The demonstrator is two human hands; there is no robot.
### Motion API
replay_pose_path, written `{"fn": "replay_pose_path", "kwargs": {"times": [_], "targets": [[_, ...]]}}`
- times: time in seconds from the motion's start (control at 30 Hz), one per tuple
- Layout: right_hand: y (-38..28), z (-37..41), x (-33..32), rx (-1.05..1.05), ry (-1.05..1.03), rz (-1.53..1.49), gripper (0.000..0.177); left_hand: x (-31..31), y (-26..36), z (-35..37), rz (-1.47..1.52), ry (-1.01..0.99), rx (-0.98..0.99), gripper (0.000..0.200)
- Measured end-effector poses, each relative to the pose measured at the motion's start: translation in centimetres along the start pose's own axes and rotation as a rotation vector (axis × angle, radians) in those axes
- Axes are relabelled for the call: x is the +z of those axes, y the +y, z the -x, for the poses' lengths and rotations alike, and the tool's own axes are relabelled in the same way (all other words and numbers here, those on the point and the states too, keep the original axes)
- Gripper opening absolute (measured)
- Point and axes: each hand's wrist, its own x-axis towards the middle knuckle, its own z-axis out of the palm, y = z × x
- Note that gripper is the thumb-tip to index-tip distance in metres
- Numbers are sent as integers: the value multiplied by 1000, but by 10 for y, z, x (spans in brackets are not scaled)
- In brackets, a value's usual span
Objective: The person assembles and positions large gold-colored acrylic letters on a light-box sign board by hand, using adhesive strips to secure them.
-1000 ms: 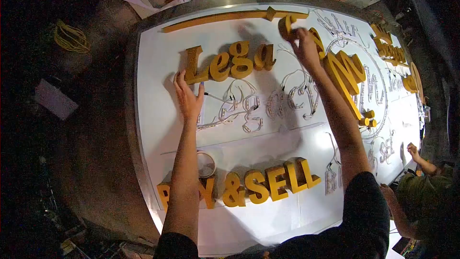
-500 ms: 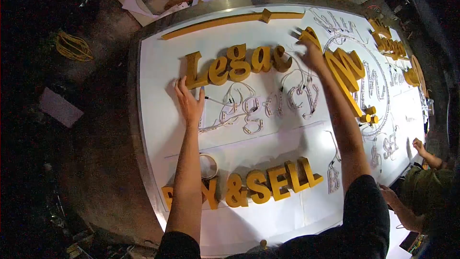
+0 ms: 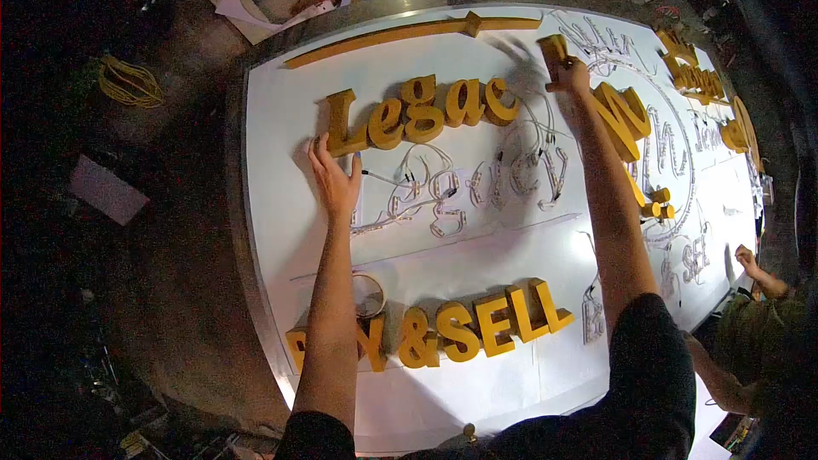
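On the white panel (image 3: 477,268), gold block letters (image 3: 422,111) read "Legac". My left hand (image 3: 336,179) lies at the lower end of the letter L (image 3: 342,123), its fingertips against the edge and its thumb spread apart. To the right of the "c", my right hand (image 3: 571,81) grips a gold letter (image 3: 553,49), tilted up from the panel; its full shape cannot be made out. Beneath the word run outlined letter shapes with LED strips and wires (image 3: 447,196). A gold letter M (image 3: 625,115) is beside my right forearm.
Gold "BUY & SELL" letters (image 3: 460,336) sit near me, partly behind my left forearm, beside a tape-like ring (image 3: 370,294). A long gold bar (image 3: 383,41) lies along the far edge. Another person's hand (image 3: 746,260) is at the right. A coiled yellow cable (image 3: 129,83) lies on the floor.
My right hand has shifted right with the gold letter, which now stands more tilted and away from the "c". My left hand has stayed at the L.
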Motion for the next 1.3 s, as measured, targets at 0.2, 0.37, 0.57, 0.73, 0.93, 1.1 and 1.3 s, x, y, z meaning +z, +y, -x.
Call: {"fn": "replay_pose_path", "kwargs": {"times": [0.2,0.37,0.57,0.73,0.93,1.1,1.3], "targets": [[-70,85,-11,258,-567,-1205,38,-2,5,-1,6,15,30,63],[-73,101,0,396,-581,-1279,35,-2,6,-1,3,46,62,61],[-49,85,7,286,-540,-1268,34,-3,7,-1,33,23,40,61],[-31,81,5,0,-418,-859,42,-3,7,0,-29,2,8,61],[-35,84,2,-15,-28,80,43,-5,9,0,26,-30,-44,62],[-36,101,19,-165,201,280,41,-2,4,0,-23,0,28,62],[-71,115,31,-93,203,345,46,-3,8,0,-30,-14,-14,62]]}}
